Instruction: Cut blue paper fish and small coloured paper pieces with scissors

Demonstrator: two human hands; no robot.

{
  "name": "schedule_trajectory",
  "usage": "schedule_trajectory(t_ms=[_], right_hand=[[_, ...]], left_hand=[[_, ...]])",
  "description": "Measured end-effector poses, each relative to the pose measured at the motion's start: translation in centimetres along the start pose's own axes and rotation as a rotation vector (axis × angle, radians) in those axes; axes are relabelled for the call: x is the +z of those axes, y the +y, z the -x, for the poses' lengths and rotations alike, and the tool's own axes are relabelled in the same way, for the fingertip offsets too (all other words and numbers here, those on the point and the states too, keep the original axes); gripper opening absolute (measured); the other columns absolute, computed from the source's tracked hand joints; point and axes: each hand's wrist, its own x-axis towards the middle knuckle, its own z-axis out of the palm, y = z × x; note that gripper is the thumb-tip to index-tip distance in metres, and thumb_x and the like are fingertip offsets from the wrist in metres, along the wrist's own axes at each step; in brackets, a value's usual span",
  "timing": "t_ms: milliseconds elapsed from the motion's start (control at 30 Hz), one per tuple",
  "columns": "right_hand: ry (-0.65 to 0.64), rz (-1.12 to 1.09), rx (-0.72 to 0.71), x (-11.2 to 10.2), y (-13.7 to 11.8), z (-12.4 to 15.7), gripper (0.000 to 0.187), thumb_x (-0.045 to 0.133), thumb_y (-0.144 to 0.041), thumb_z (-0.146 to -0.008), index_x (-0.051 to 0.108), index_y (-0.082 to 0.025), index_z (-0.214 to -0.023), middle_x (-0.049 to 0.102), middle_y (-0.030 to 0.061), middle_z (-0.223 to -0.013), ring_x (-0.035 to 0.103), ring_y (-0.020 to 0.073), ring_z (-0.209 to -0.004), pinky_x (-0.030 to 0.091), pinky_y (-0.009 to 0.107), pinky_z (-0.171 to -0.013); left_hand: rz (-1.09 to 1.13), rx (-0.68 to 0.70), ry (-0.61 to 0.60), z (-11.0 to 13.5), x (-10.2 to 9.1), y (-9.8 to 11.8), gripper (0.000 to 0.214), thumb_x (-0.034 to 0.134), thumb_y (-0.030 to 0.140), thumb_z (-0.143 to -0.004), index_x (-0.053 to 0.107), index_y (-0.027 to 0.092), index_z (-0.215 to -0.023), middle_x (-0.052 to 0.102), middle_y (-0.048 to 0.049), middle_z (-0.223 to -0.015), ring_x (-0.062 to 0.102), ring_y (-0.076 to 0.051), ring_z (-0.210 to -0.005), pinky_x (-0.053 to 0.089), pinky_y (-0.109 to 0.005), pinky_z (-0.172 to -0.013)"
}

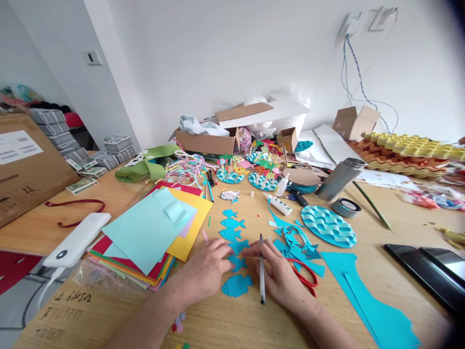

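Several blue paper fish stand in a column on the table, among them a larger fish [237, 286] at the near end and smaller ones such as this fish [233, 223] farther off. From the left, my left hand [209, 266] rests its fingertips on the middle fish [240, 247], partly covering them. My right hand [273, 266] has a pen [261, 271] tucked upright between its fingers, while its outstretched fingertips touch the same fish from the right. Red-handled scissors [305, 277] lie beside my right hand, next to blue paper scraps [296, 242].
Coloured paper sheets [148, 228] and a white power bank [78, 240] lie left. Behind are a glue bottle [279, 204], wavy blue disc [329, 226], tape roll [346, 207] and steel flask [341, 178]. A cut blue sheet [366, 295] and dark phones [425, 274] lie right.
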Motion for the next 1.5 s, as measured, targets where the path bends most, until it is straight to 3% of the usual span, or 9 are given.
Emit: schedule_trajectory(t_ms=[133, 400, 600, 767, 1100, 1233, 1333, 1500], right_hand=[[-0.022, -0.002, -0.005, -0.1, -0.2, -0.1, 0.027, 0.047, -0.006, -0.086, 0.058, -0.023, -0.104, 0.059, 0.0073, -0.105, 0.055, 0.0242, -0.105, 0.046, 0.04, -0.091], [-0.03, -0.014, -0.032, -0.3, -0.3, 0.2, 0.034, 0.045, -0.006, -0.088, 0.053, -0.025, -0.115, 0.057, 0.0069, -0.11, 0.051, 0.0231, -0.114, 0.044, 0.04, -0.096], [-0.028, -0.001, -0.015, -0.2, -0.1, 0.0, 0.024, 0.043, -0.007, -0.089, 0.054, -0.023, -0.103, 0.058, 0.0075, -0.103, 0.054, 0.0238, -0.107, 0.045, 0.042, -0.094], [-0.033, -0.005, -0.03, -0.3, -0.3, -0.1, 0.027, 0.044, -0.006, -0.088, 0.055, -0.023, -0.106, 0.059, 0.0065, -0.104, 0.053, 0.0233, -0.11, 0.046, 0.039, -0.093], [-0.11, -0.011, -0.05, -0.5, -1.2, -0.3, 0.027, 0.043, -0.005, -0.089, 0.057, -0.023, -0.103, 0.058, 0.0073, -0.102, 0.055, 0.0234, -0.102, 0.049, 0.037, -0.086], [-0.107, 0.008, -0.055, -0.4, -1.3, -0.4, 0.025, 0.042, -0.006, -0.089, 0.058, -0.023, -0.099, 0.059, 0.0069, -0.098, 0.056, 0.0222, -0.096, 0.049, 0.036, -0.082], [-0.042, 0.043, -0.056, -0.5, -1.0, -0.2, 0.02, 0.044, -0.007, -0.087, 0.057, -0.022, -0.09, 0.06, 0.0058, -0.09, 0.057, 0.0218, -0.088, 0.049, 0.035, -0.076], [0.29, 0.031, 0.031, -1.1, 0.3, 0.2, 0.015, 0.044, -0.011, -0.083, 0.046, -0.023, -0.074, 0.055, 0.0002, -0.065, 0.058, 0.0201, -0.066, 0.045, 0.03, -0.059]], left_hand=[[-0.014, 0.016, 0.026, 0.0, 0.0, 0.0, 0.031, 0.052, 0.005, -0.084, 0.071, 0.024, -0.1, 0.06, -0.0052, -0.119, 0.046, -0.023, -0.116, 0.037, -0.044, -0.104], [0.026, 0.015, -0.026, 0.0, 0.0, 0.4, 0.033, 0.045, 0.014, -0.093, 0.065, 0.029, -0.115, 0.058, -0.0055, -0.103, 0.047, -0.022, -0.111, 0.044, -0.039, -0.094], [-0.002, 0.018, -0.11, 0.0, -0.6, 0.9, 0.032, 0.049, 0.011, -0.089, 0.07, 0.028, -0.106, 0.055, -0.006, -0.098, 0.047, -0.023, -0.106, 0.044, -0.039, -0.095], [0.017, -0.002, -0.13, 0.0, -0.8, 1.0, 0.033, 0.051, 0.011, -0.088, 0.07, 0.03, -0.106, 0.054, -0.0059, -0.097, 0.046, -0.023, -0.107, 0.043, -0.038, -0.096], [0.049, 0.012, -0.024, 0.4, 0.2, 0.4, 0.036, 0.052, 0.008, -0.087, 0.07, 0.033, -0.107, 0.054, -0.0056, -0.127, 0.039, -0.025, -0.126, 0.034, -0.048, -0.108], [0.068, 0.01, -0.029, 0.4, 0.4, 0.2, 0.034, 0.051, 0.012, -0.089, 0.07, 0.033, -0.108, 0.057, -0.0053, -0.126, 0.038, -0.025, -0.129, 0.032, -0.049, -0.109], [0.086, 0.001, -0.034, 0.4, 0.5, 0.2, 0.032, 0.048, 0.015, -0.092, 0.07, 0.033, -0.108, 0.057, -0.005, -0.126, 0.039, -0.025, -0.128, 0.034, -0.048, -0.109], [0.078, 0.029, -0.037, 0.3, 0.5, 0.1, 0.038, 0.055, 0.008, -0.085, 0.069, 0.034, -0.11, 0.058, -0.0047, -0.125, 0.042, -0.025, -0.125, 0.038, -0.045, -0.105]])
